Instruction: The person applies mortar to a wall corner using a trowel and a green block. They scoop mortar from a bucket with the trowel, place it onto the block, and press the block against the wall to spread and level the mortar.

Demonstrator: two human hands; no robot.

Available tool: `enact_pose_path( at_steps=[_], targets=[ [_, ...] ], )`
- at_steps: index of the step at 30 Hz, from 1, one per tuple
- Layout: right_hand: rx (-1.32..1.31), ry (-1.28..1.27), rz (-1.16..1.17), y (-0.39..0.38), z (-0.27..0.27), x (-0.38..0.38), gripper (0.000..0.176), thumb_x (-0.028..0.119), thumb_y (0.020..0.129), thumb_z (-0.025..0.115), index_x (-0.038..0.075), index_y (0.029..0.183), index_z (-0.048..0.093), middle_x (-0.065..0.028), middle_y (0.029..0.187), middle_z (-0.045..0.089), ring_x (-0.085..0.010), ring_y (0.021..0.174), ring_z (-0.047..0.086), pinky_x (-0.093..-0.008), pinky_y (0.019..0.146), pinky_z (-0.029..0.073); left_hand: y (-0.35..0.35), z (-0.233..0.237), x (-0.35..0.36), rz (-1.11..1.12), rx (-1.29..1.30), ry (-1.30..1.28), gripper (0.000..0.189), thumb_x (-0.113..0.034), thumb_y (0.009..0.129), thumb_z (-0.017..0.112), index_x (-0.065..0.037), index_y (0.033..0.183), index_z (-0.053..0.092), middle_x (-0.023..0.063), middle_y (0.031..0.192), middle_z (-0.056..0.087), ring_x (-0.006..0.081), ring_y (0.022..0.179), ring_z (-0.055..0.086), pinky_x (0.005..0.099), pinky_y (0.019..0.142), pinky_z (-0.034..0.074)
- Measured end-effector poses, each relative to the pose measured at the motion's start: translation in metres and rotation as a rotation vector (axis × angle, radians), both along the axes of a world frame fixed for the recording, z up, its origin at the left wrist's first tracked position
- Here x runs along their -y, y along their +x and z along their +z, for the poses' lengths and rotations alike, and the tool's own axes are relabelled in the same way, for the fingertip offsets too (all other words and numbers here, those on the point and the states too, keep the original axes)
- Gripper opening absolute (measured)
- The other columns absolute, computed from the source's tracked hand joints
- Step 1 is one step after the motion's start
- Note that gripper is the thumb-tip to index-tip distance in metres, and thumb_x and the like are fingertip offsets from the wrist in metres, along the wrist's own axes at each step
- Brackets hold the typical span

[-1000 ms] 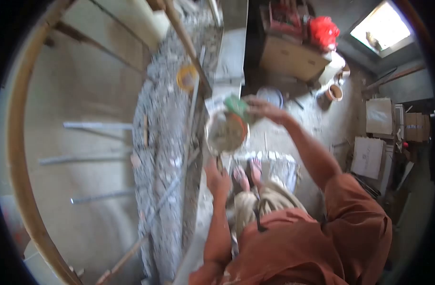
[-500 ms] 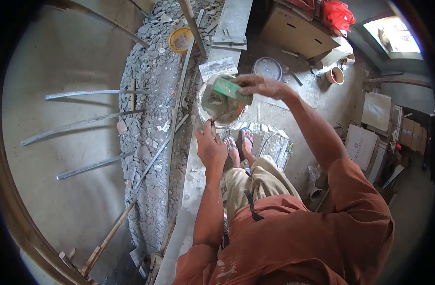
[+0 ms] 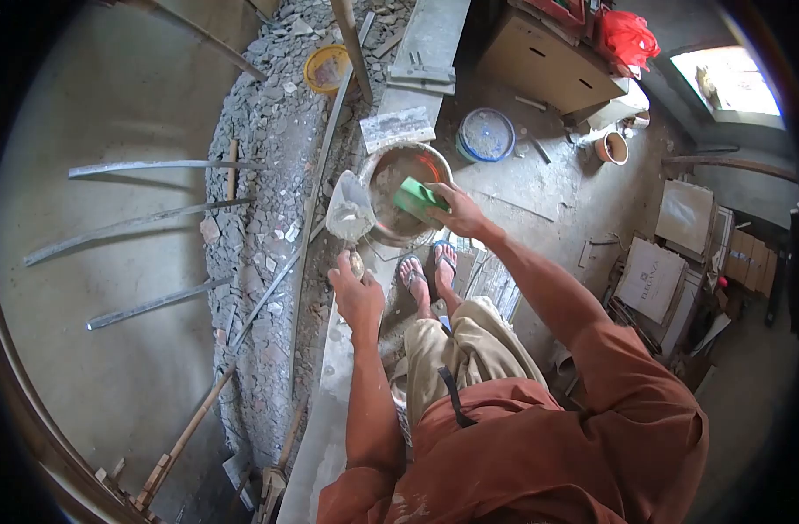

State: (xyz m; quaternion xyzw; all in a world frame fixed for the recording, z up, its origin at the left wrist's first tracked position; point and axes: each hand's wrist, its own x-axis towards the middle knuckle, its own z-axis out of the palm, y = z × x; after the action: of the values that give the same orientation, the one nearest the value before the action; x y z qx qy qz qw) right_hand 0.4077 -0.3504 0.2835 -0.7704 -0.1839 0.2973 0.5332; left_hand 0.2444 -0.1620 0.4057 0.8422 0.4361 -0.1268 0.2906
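My left hand (image 3: 358, 295) is closed around the handle of a trowel (image 3: 351, 210). Its blade points away from me, carries wet grey mortar and lies just left of the bucket (image 3: 436, 162) in view. Grey, wet material fills the lower part of that bucket. Over its right side, my right hand (image 3: 461, 212) grips a green rectangular sponge (image 3: 414, 197), fingers on its right end. The sponge overlaps the bucket's opening.
A smeared flat board (image 3: 398, 127) lies beyond the bucket on a long ledge (image 3: 340, 354). Rubble (image 3: 264, 188) runs along the left with metal bars (image 3: 151, 167) projecting from it. A blue-rimmed bucket (image 3: 487, 136) stands on the floor, and boxes (image 3: 651, 278) stack at right.
My left hand has drawn the trowel out to the left of the bucket, its loaded blade now showing. My right hand has lowered the sponge toward the bucket's opening.
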Motion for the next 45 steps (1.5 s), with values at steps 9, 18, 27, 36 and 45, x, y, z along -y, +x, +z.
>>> enact_pose_path(
  at_steps=[9, 18, 27, 36, 45],
  targets=[
    [0.457, -0.466, 0.130, -0.005, 0.015, -0.039, 0.049, 0.033, 0.084, 0.072, 0.008, 0.124, 0.060, -0.0177, 0.112, 0.056, -0.0352, 0.116, 0.050, -0.0457, 0.099, 0.038, -0.029, -0.037, 0.009, 0.025, 0.083, -0.097, 0.053, -0.009, 0.089, 0.063, -0.010, 0.139, 0.045, 0.0242, 0.124, 0.053, 0.0443, 0.117, 0.054, 0.0494, 0.098, 0.044],
    [0.799, -0.548, 0.181, 0.014, 0.004, -0.034, 0.051, 0.038, 0.080, 0.075, 0.011, 0.121, 0.064, -0.0146, 0.112, 0.058, -0.0306, 0.114, 0.052, -0.0453, 0.099, 0.035, -0.051, -0.056, 0.013, 0.058, 0.248, -0.189, 0.050, -0.005, 0.087, 0.063, 0.000, 0.134, 0.047, 0.0256, 0.121, 0.054, 0.0445, 0.116, 0.053, 0.0484, 0.098, 0.043],
    [-0.270, -0.503, -0.428, 0.168, -0.199, -0.022, 0.048, 0.041, 0.089, 0.072, -0.004, 0.104, 0.066, -0.0215, 0.103, 0.068, -0.0246, 0.090, 0.066, -0.0387, 0.065, 0.048, -0.086, -0.059, 0.027, 0.191, 0.377, -0.305, 0.050, -0.004, 0.087, 0.062, 0.007, 0.133, 0.046, 0.0250, 0.125, 0.053, 0.0391, 0.116, 0.054, 0.0434, 0.103, 0.041],
    [-0.581, -0.180, -0.668, 0.166, -0.211, -0.026, 0.037, 0.032, 0.084, 0.078, -0.004, 0.092, 0.069, -0.0061, 0.082, 0.062, -0.0184, 0.067, 0.055, -0.0321, 0.058, 0.043, -0.101, -0.059, 0.024, 0.309, 0.311, -0.406, 0.050, -0.002, 0.087, 0.060, 0.009, 0.133, 0.044, 0.0230, 0.126, 0.053, 0.0330, 0.117, 0.053, 0.0396, 0.104, 0.040],
    [-0.454, -0.249, -0.665, 0.160, -0.183, -0.019, 0.027, 0.030, 0.089, 0.075, 0.011, 0.076, 0.061, 0.0013, 0.069, 0.057, -0.0088, 0.057, 0.047, -0.0278, 0.052, 0.035, -0.104, -0.077, 0.022, 0.383, 0.334, -0.303, 0.050, -0.005, 0.089, 0.061, 0.009, 0.134, 0.044, 0.0244, 0.126, 0.054, 0.0338, 0.117, 0.053, 0.0397, 0.104, 0.040]
  ],
)
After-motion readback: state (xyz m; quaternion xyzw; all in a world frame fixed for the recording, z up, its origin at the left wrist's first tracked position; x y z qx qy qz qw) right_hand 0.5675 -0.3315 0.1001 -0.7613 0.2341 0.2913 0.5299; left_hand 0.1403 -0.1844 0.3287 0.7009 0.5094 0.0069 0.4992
